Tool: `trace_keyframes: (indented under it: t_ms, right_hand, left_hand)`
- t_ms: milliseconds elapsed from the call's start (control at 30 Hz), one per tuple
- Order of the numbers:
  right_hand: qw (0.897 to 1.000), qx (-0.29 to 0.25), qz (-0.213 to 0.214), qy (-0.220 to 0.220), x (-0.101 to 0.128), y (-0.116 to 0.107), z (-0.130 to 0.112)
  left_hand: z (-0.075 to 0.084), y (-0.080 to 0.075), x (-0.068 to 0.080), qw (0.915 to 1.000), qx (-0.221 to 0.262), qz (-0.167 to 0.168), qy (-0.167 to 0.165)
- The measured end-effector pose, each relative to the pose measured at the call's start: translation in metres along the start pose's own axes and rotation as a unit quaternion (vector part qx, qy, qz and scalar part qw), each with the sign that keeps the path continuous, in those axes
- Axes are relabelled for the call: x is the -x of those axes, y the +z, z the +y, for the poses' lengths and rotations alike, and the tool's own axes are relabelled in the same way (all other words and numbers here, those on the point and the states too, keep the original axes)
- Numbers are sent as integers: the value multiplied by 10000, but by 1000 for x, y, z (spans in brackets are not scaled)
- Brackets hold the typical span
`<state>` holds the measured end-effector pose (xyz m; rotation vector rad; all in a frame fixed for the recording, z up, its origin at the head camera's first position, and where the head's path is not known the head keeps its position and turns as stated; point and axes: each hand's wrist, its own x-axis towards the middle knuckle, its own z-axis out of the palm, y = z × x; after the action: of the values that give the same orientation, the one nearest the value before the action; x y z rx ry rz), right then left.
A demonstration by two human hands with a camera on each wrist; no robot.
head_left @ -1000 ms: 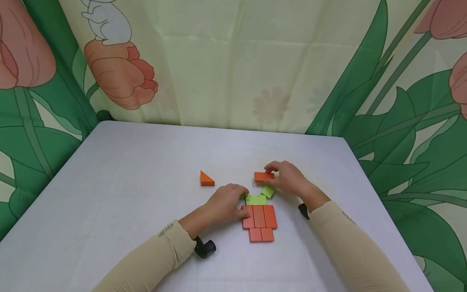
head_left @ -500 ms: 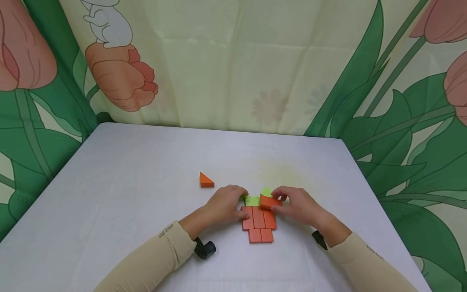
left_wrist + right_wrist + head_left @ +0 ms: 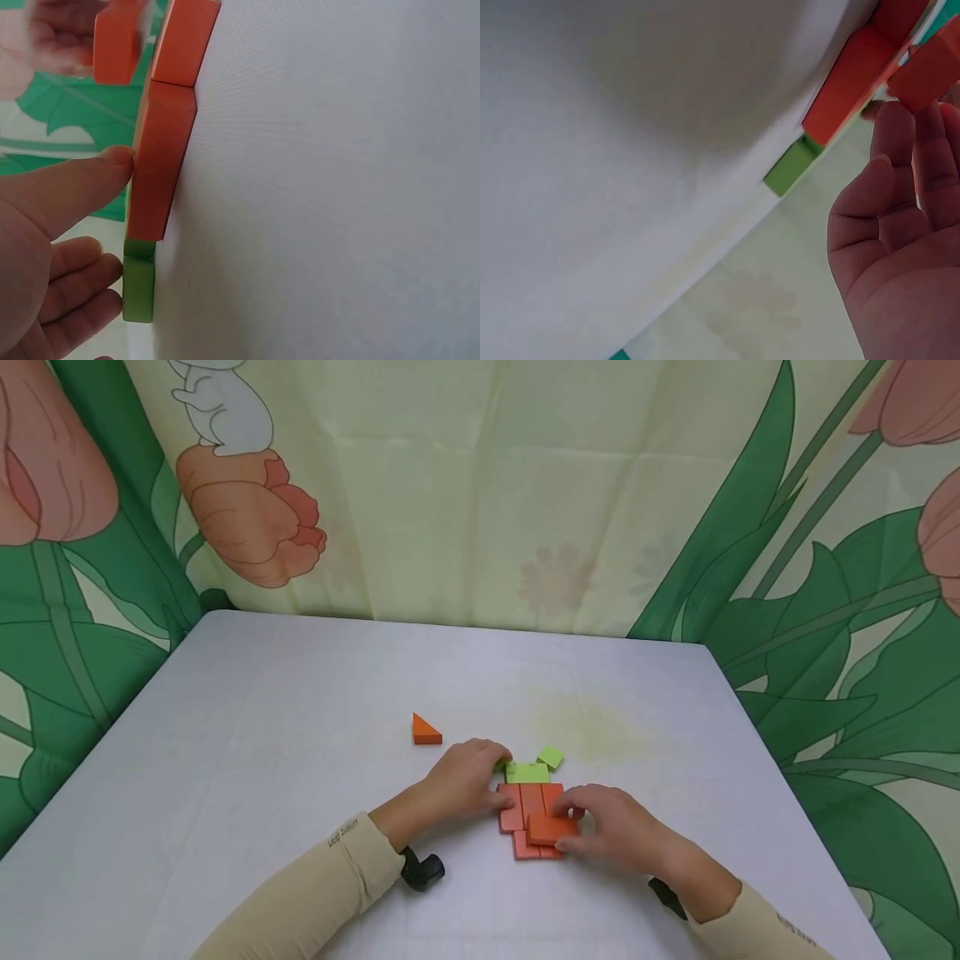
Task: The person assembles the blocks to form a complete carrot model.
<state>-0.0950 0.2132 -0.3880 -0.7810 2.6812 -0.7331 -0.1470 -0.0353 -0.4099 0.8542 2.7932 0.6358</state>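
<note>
My right hand (image 3: 618, 827) pinches an orange-red rectangular block (image 3: 551, 829) by its right end. That block is held over the lower right of a flat layout of red blocks (image 3: 531, 802), and the right wrist view shows it raised off them. Behind the red ones lie a light green rectangular block (image 3: 527, 772) and a turned green square block (image 3: 551, 757). My left hand (image 3: 465, 781) rests at the layout's left side. In the left wrist view its thumb touches a red block (image 3: 161, 161), and its loosely bent fingers touch a green block (image 3: 138, 289).
An orange triangular block (image 3: 426, 730) lies by itself behind my left hand. The white table (image 3: 300, 693) ends at a far edge against a flower-printed curtain (image 3: 465, 502).
My right hand has brought the orange-red block from behind the green blocks toward me, over the green row and onto the near part of the red layout. The left hand has stayed put.
</note>
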Motion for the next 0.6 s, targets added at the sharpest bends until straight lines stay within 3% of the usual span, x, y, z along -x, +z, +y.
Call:
trace_keyframes:
  t_ms: [333,600]
  right_hand:
    - [9982,65,-213,-556,10,9,-11]
    - [9970,125,-282,-707,13,16,-15]
  left_hand:
    - [1,-1,-2,10000,-55,-21,-32]
    - [1,-2,-2,10000,1,-27,-53]
